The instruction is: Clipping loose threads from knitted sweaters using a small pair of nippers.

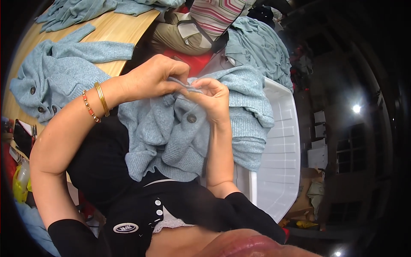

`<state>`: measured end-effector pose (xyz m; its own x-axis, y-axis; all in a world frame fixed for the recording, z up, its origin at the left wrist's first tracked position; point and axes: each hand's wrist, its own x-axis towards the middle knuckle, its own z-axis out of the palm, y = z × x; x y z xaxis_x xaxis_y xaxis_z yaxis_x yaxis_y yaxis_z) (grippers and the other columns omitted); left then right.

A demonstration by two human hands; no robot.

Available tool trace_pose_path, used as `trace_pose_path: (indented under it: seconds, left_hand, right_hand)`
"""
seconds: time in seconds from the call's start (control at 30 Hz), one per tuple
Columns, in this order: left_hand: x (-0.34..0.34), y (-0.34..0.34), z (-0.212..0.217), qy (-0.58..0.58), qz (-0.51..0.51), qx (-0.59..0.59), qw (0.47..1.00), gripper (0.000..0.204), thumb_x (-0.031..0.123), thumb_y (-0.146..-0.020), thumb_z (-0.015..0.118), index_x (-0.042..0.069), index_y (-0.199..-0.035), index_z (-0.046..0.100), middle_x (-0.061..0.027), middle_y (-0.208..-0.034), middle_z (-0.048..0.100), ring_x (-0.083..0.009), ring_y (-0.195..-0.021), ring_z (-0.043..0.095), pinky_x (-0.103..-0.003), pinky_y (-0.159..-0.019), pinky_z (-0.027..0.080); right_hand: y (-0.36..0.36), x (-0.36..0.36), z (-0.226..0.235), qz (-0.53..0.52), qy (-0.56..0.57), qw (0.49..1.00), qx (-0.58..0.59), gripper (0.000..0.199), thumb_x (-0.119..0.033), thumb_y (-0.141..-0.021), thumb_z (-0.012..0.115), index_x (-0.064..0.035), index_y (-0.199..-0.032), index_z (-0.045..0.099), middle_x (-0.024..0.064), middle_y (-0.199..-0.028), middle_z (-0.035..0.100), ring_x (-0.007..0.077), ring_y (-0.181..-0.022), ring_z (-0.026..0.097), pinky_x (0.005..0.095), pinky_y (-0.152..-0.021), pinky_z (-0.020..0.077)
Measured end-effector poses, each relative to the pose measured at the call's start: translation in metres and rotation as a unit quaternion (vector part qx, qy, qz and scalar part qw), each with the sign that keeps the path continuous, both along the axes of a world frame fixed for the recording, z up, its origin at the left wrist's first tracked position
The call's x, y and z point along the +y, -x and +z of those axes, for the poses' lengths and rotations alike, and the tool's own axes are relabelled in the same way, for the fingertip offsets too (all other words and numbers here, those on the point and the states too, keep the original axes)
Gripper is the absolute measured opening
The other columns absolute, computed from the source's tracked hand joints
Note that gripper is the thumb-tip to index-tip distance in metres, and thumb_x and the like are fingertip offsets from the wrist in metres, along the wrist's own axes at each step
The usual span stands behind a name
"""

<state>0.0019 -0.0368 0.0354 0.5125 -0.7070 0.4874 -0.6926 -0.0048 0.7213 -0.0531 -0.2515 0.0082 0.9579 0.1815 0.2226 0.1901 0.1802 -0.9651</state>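
Note:
A light blue knitted cardigan point(160, 124) with dark buttons lies bunched across my lap. My left hand point(156, 77), with gold bangles and a beaded bracelet at its wrist, pinches a raised edge of the knit. Close beside it, my right hand point(210, 96) grips the same edge between thumb and fingers. The two sets of fingertips nearly meet over a thin strip of the fabric. A dark button point(191, 118) shows on the cardigan just below my right hand. The exact spot between the fingers is partly hidden.
Another blue cardigan point(64, 73) lies on the wooden table point(124, 36) at the left. To the right, a white plastic bin point(280, 141) stands beside a pile of blue knitwear point(248, 111). A person in a striped top point(214, 19) sits opposite, near more blue garments point(259, 47).

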Motion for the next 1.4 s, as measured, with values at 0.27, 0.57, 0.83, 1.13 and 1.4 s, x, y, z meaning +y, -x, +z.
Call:
trace_pose_path:
  seconds: [0.27,0.57,0.83,1.13,1.4]
  left_hand:
    - [-0.003,0.001,0.001,0.013,0.017,0.063,0.998,0.015,0.006,-0.079,0.069,-0.001,-0.087,0.058,-0.0093,-0.075,0.062,-0.0156,-0.07,0.06,-0.029,-0.064,0.047]
    - [-0.005,-0.002,-0.013,0.043,0.03,0.15,0.987,0.016,0.006,-0.082,0.068,-0.002,-0.095,0.061,-0.0058,-0.085,0.064,-0.0101,-0.08,0.058,-0.027,-0.071,0.048]
    - [-0.005,0.0,-0.01,-0.007,0.063,0.075,0.995,0.02,0.01,-0.079,0.071,0.0,-0.094,0.061,-0.0083,-0.082,0.063,-0.0131,-0.073,0.057,-0.028,-0.066,0.046]
    - [-0.006,-0.004,-0.019,0.017,0.043,0.13,0.99,0.019,0.009,-0.079,0.071,-0.002,-0.091,0.062,-0.0074,-0.076,0.062,-0.0097,-0.069,0.054,-0.027,-0.062,0.044]
    - [-0.006,-0.007,-0.023,0.03,0.056,0.07,0.996,0.014,0.007,-0.078,0.07,-0.002,-0.085,0.062,-0.0113,-0.074,0.063,-0.0158,-0.068,0.06,-0.029,-0.064,0.047]
  right_hand:
    - [0.0,0.004,0.0,-0.024,-0.026,0.999,-0.029,0.018,0.011,-0.074,0.071,0.0013,-0.088,0.064,0.0102,-0.091,0.068,0.0161,-0.081,0.066,0.0265,-0.075,0.0534]
    - [-0.004,0.011,-0.007,-0.043,-0.037,0.998,-0.015,0.022,0.011,-0.076,0.07,0.0014,-0.095,0.061,0.0113,-0.096,0.067,0.0159,-0.087,0.065,0.0264,-0.078,0.0533]
    - [-0.007,0.005,-0.015,-0.02,-0.017,0.999,-0.019,0.027,0.007,-0.08,0.07,0.0041,-0.102,0.055,0.0114,-0.097,0.065,0.0143,-0.087,0.065,0.0241,-0.076,0.0547]
    - [-0.005,0.005,-0.02,-0.006,-0.02,1.0,0.008,0.022,0.005,-0.082,0.07,0.0027,-0.098,0.055,0.0084,-0.095,0.064,0.0121,-0.086,0.064,0.0222,-0.075,0.0534]
    - [-0.001,0.011,-0.02,-0.024,-0.006,1.0,-0.01,0.016,0.003,-0.086,0.066,0.0016,-0.096,0.054,0.0075,-0.094,0.064,0.0103,-0.085,0.063,0.0217,-0.074,0.0526]
